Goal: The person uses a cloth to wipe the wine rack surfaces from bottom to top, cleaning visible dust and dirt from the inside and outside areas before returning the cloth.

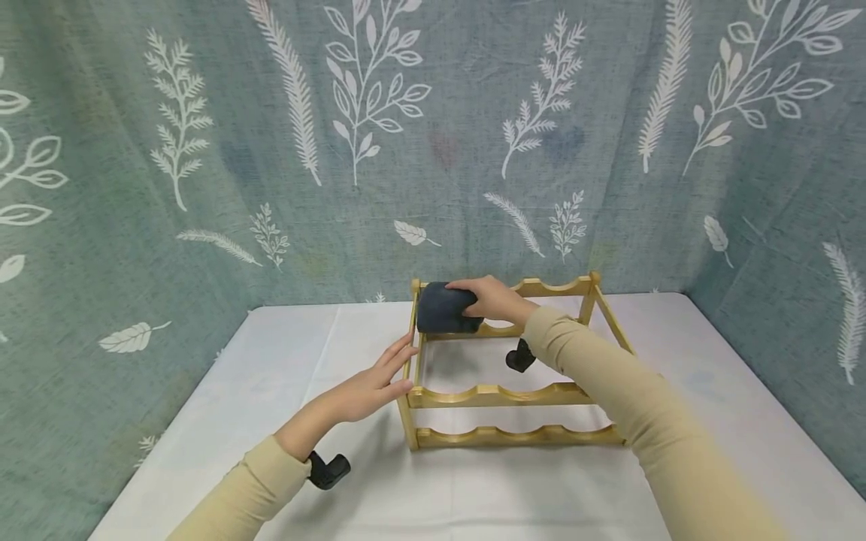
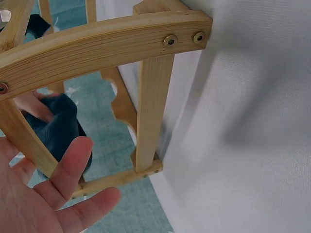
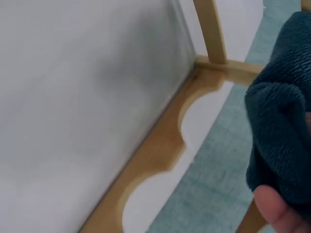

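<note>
My right hand [image 1: 497,299] grips a folded dark teal towel [image 1: 443,308] at the back left corner of a wooden wine rack [image 1: 487,394]. In the right wrist view the towel [image 3: 279,121] looks plush and bunched, with a thumb against its lower side. My left hand [image 1: 372,391] is at the rack's left side, its fingers extended and holding nothing. Seen from the left wrist, the left hand's spread fingers [image 2: 73,165] are beside the rack's side frame [image 2: 107,41], and the towel [image 2: 58,126] shows beyond the bars.
The rack's rails [image 3: 160,155] have scalloped cutouts, and it stands on a white-covered table [image 1: 271,376]. A green-grey leaf-patterned curtain [image 1: 446,150] surrounds the table at the back and sides. Small black devices [image 1: 328,471] hang beneath both wrists.
</note>
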`<state>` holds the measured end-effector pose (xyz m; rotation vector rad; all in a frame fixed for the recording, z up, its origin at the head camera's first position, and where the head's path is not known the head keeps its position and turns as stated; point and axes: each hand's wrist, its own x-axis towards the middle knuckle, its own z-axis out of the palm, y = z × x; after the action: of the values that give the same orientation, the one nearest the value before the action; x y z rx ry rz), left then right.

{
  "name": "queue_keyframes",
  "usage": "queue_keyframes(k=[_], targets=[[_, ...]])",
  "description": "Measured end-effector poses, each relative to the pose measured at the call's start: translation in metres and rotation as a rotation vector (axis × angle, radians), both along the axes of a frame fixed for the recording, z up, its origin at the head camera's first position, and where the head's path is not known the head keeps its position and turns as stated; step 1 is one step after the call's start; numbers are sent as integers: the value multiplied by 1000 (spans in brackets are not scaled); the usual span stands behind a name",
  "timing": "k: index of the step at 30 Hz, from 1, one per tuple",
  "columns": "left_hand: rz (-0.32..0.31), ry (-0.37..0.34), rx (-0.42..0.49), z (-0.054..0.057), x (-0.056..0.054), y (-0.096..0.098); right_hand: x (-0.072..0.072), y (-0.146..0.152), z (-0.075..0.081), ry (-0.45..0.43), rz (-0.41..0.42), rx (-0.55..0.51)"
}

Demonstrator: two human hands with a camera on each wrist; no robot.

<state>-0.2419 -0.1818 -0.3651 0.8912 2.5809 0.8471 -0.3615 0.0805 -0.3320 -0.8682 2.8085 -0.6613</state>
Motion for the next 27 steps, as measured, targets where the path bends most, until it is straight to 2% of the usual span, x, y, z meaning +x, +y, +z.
queue_keyframes(k=[9, 15, 23, 27], targets=[[-13, 19, 17, -3, -1, 1, 11, 55, 12, 11, -64, 57], [-14, 35, 28, -4, 0, -1, 15, 96, 26, 9, -125, 165], [-30, 45, 48, -4, 0, 0, 23, 141, 52, 42, -182, 372], [-25, 45, 35, -3, -1, 1, 23, 160, 56, 49, -201, 409]])
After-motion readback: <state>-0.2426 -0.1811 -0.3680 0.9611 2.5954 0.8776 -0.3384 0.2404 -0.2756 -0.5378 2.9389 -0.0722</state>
